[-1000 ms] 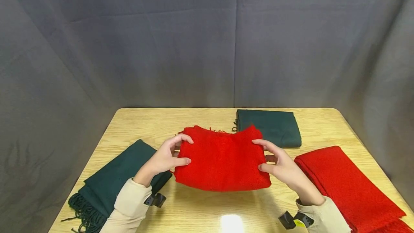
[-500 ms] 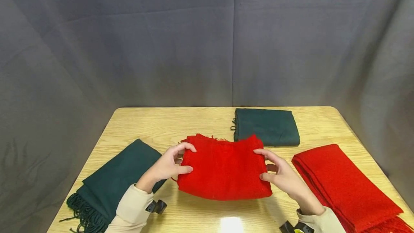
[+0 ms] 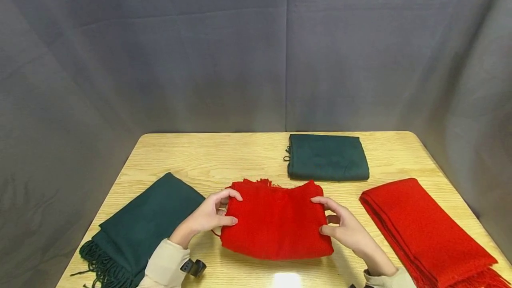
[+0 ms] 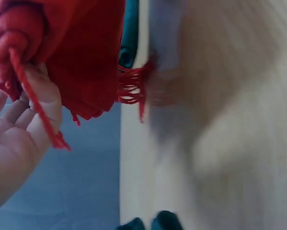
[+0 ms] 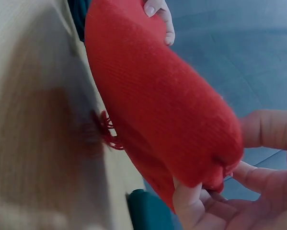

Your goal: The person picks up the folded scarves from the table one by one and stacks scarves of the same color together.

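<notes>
A folded red scarf with a fringe along its far edge is held up in the middle, its near side sagging a little. My left hand grips its left end, thumb on top and other fingers partly hidden beneath. At the opposite end my right hand pinches the cloth the same way. In the left wrist view, a loose red strand hangs over the left hand. From the right wrist view, the scarf is seen above the tabletop, with the right hand's fingers curled under its end.
A dark green fringed scarf lies folded at the left of the wooden table. Another folded dark green scarf is at the back right. A second red scarf lies on the right. A grey curtain hangs behind.
Both hands have brought the red scarf lower and nearer to me, keeping hold of both ends. The other scarves have stayed where they were.
</notes>
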Motion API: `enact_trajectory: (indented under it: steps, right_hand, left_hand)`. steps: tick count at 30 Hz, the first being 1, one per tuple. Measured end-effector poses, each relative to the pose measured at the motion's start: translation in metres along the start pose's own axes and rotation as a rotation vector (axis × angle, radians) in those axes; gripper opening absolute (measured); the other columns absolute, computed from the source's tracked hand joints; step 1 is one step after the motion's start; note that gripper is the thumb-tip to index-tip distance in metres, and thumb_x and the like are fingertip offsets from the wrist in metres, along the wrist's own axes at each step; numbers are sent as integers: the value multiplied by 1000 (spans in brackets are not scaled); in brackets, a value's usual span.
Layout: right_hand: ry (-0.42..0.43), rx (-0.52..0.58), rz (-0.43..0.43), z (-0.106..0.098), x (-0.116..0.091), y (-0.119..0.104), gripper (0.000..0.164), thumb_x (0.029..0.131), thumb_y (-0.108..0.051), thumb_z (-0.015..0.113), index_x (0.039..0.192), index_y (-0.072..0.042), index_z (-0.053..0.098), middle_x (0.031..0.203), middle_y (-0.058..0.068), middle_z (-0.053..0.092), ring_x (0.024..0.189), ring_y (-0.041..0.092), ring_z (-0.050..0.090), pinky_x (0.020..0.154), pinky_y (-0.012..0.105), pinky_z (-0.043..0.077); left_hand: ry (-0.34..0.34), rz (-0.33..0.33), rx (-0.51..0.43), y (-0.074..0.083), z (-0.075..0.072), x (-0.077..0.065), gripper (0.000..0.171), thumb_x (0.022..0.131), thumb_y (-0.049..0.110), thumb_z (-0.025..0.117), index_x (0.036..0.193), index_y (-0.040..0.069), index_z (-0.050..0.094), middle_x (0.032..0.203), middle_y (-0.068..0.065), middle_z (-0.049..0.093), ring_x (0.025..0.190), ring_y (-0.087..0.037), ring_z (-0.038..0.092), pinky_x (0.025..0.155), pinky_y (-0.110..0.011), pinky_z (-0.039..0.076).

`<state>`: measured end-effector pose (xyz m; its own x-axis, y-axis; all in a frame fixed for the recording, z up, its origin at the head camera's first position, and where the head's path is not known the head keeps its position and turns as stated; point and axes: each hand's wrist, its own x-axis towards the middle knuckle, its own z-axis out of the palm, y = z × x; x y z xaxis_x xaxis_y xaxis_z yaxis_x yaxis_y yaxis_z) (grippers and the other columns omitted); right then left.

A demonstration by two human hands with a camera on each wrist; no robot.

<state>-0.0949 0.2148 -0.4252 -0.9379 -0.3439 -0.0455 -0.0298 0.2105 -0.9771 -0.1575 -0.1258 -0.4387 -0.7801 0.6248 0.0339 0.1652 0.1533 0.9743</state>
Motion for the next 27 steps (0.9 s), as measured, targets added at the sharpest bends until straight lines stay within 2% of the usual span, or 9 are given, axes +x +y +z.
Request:
enact_trajectory:
  steps: [4,10,17,21,24,27]
  right_hand:
    - [-5,-6,-8,4,-1,10,58,72,15,53,127,4,40,112,25,42,78,28,55,64,31,49]
    - [-11,1,-16,8,-5,21,57,71,14,53,126,5,41,108,24,43,73,23,56,62,28,48]
    - [-15,0,52,9,-9,26,53,72,13,53,124,5,42,108,21,41,66,17,52,58,25,46]
    - [1,-13,89,7,-10,28,50,75,10,55,123,3,44,109,21,43,63,16,54,57,26,47]
    - [19,-33,98,6,-10,30,43,80,6,58,121,3,46,107,21,45,61,16,54,54,25,45]
    - [44,-59,117,5,-11,32,40,83,-2,61,120,3,48,106,20,48,60,17,54,51,25,44]
  left_hand:
    - [-12,4,8,-11,3,0,38,76,-2,67,110,3,51,86,-8,52,67,-11,42,54,-18,34]
    - [-49,21,4,-23,5,0,37,76,-4,66,109,0,50,79,-5,49,61,-9,39,52,-18,33]
    - [-61,-55,-18,-26,6,-5,38,77,-5,66,110,-1,49,81,-6,51,63,-12,45,56,-20,39]
    - [-77,-52,-13,-27,4,-8,37,77,-6,65,110,-4,49,71,-5,47,56,-11,42,53,-20,37]
    - [-104,-66,4,-26,1,-8,38,78,-6,65,111,-5,48,64,-3,42,52,-10,39,51,-19,36]
    - [-112,-111,58,-24,-4,-9,37,78,-4,65,111,-5,49,64,-3,48,51,-13,45,51,-20,39]
